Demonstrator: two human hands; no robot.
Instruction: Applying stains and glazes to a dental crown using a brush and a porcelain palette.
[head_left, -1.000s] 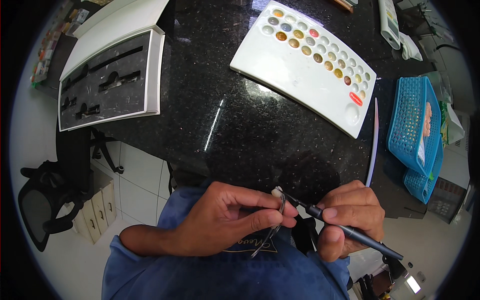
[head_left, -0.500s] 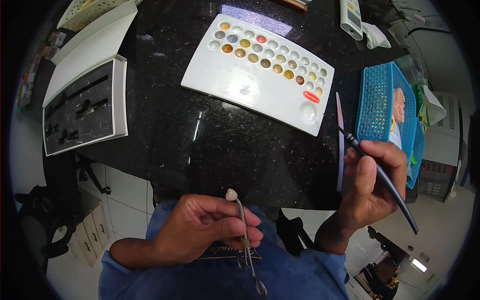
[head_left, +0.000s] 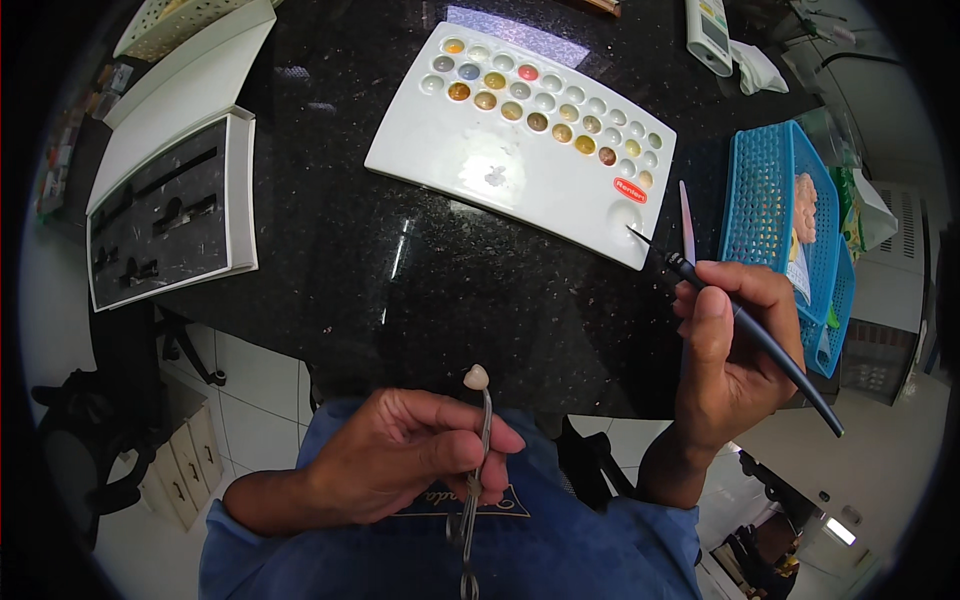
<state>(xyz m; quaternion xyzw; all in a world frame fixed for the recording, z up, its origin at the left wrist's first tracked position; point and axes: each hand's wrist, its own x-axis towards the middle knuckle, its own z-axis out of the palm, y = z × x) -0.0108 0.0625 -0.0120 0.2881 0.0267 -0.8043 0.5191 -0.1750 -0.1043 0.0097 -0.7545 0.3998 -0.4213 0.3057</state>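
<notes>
My left hand (head_left: 420, 450) is closed on slim metal forceps (head_left: 484, 432), low in the middle; a small cream tooth crown (head_left: 476, 377) is clamped at their upper tip. My right hand (head_left: 735, 350) grips a dark fine brush (head_left: 770, 350), its bristle tip at the large shallow well at the right end of a white porcelain palette (head_left: 460, 150). The palette has rows of small wells holding several colours. A long pale strip (head_left: 686, 200) lies right of the palette, partly hidden behind my right hand.
The black stone worktop (head_left: 300, 290) holds an open white case with dark foam (head_left: 160, 200) at left, blue perforated baskets (head_left: 750, 190) at right, a white device (head_left: 706, 40) and crumpled white tissue (head_left: 760, 70) behind, and a pale basket (head_left: 165, 25) at top left. A black chair (head_left: 90, 460) stands lower left.
My right hand has moved from the crown up and right, bringing the brush tip onto the palette's large well. My left hand, holding the forceps, has shifted slightly; the crown now stands clear of the brush.
</notes>
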